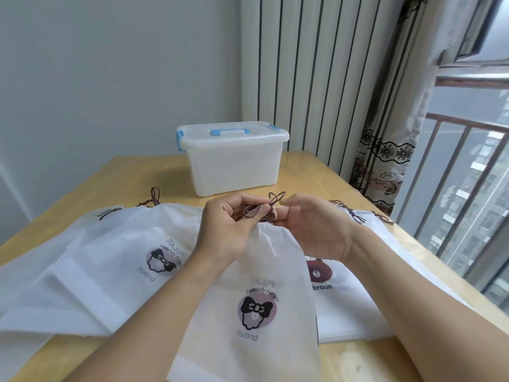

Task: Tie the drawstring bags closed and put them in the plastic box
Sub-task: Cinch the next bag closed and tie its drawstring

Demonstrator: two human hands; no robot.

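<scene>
Just in front of the lidded plastic box (234, 158), the left hand (228, 230) pinches the gathered drawstring bag's (248, 299) brown cord (254, 212), while the right hand (316, 227), fingers loosely curled, touches the cord's loop.

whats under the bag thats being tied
Under the bag being tied lie other white bags: one with a bow print to the left, one with a bear print to the right. Whether more bags lie beneath it is hidden.

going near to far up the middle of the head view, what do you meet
bag with the bow print → left hand and right hand working its brown drawstring → bare strip of table → lidded plastic box → striped curtain
</scene>
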